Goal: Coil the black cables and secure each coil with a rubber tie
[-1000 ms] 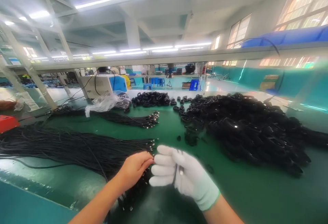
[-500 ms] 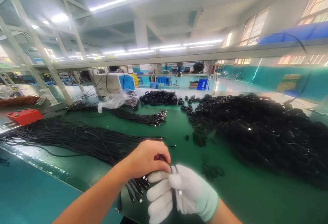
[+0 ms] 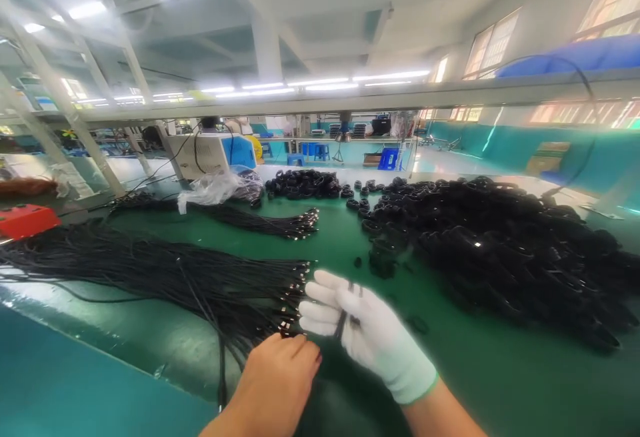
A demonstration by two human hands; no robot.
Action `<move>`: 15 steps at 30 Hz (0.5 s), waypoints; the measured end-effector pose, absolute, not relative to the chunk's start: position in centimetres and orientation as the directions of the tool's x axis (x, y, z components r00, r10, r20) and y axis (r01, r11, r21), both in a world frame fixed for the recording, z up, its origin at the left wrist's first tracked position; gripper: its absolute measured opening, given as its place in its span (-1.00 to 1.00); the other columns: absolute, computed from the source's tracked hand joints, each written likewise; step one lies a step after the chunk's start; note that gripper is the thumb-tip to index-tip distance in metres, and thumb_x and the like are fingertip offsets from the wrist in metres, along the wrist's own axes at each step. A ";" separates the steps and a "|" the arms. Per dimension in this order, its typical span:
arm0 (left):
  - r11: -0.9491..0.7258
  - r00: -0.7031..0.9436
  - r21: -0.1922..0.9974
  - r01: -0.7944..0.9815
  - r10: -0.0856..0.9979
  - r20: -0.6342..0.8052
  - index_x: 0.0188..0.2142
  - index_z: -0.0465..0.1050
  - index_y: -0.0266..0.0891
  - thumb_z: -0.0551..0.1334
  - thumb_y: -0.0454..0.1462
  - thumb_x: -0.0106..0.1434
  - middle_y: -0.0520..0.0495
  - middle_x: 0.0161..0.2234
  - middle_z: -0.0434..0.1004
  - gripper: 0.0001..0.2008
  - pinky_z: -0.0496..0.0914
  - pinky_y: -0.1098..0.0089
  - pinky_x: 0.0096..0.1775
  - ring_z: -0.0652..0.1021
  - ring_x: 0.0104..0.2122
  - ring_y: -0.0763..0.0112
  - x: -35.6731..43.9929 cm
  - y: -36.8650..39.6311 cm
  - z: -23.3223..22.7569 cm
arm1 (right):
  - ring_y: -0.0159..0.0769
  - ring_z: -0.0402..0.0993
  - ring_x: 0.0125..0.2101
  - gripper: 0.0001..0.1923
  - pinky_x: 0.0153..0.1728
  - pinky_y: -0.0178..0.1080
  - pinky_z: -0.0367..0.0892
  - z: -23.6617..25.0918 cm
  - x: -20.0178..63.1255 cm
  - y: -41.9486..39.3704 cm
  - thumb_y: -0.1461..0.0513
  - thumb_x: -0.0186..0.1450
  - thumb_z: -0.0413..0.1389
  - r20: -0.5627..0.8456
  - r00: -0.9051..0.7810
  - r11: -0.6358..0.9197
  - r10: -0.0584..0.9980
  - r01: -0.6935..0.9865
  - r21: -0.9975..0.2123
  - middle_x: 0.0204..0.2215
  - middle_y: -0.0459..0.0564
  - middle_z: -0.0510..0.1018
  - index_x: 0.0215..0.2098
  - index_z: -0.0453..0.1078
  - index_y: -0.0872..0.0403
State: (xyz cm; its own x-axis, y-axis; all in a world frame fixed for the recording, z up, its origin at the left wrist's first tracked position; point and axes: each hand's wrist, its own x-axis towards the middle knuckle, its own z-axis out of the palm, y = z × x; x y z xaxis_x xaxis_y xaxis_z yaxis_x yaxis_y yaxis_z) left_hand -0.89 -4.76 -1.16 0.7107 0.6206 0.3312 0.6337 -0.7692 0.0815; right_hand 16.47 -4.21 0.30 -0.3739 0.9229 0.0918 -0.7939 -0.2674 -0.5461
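My right hand (image 3: 367, 330), in a white glove, is closed around a thin black cable (image 3: 345, 314) whose plug end sticks up between the fingers. Just below and left of it, my bare left hand (image 3: 277, 380) hangs knuckles up with its fingertips at the connector ends of a long bundle of straight black cables (image 3: 150, 277). I cannot tell whether its fingers pinch a cable. The bundle lies across the green table (image 3: 475, 384) from the left edge to the middle.
A big heap of coiled black cables (image 3: 500, 244) fills the right side. A second cable bundle (image 3: 260, 222), a plastic bag (image 3: 213, 187) and small coils (image 3: 300, 184) lie further back. A red box (image 3: 25, 218) sits at far left.
My left hand dropped from on top of my right hand's fingers to below and left of them. My right hand rose and its fingers spread slightly, the cable still in it.
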 end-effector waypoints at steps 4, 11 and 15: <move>-0.817 0.744 0.122 0.563 0.565 0.356 -0.49 0.39 -0.21 0.19 -0.30 0.20 0.04 -0.51 0.46 -0.87 0.19 0.38 -0.39 0.42 -0.49 0.40 -0.7 -3.7 2.0 | -0.34 0.41 -0.38 -0.66 -0.28 -0.19 0.26 -1.0 15.9 -4.9 0.23 0.16 0.22 0.015 -0.450 -0.313 0.893 -0.645 -0.698 -0.31 0.10 0.49 -0.13 0.33 0.21; -0.460 0.752 0.822 0.336 0.656 0.060 -0.42 0.49 -0.29 0.31 -0.27 0.06 0.04 -0.45 0.49 -0.89 0.30 0.53 -0.42 0.45 -0.45 0.49 -0.9 1.2 3.5 | -0.24 0.44 -0.44 -0.54 -0.24 0.07 0.27 -1.7 14.7 -5.8 0.14 0.06 0.27 0.012 -0.760 -0.587 0.650 -0.512 -0.627 -0.41 0.07 0.46 -0.17 0.33 0.25; -0.545 0.701 0.753 0.367 0.695 0.161 -0.38 0.49 -0.31 0.08 -0.26 0.27 -0.02 -0.41 0.50 -0.76 0.31 0.48 -0.36 0.46 -0.39 0.45 -1.5 2.4 0.3 | -0.50 0.16 -0.57 -0.63 -0.31 -0.16 0.26 -1.0 14.6 -5.5 0.15 0.03 0.29 0.107 -0.697 -0.525 0.709 -0.623 -0.580 -0.54 -0.19 0.23 -0.31 0.26 0.13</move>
State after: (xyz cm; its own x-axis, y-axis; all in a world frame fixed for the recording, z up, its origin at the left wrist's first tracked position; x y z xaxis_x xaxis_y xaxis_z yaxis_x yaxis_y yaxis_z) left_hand -1.46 2.37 0.28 0.7008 0.6949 0.1613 0.3673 -0.5453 0.7535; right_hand 14.56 -5.53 -1.00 -0.6970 0.7090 0.1070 -0.6230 -0.5250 -0.5798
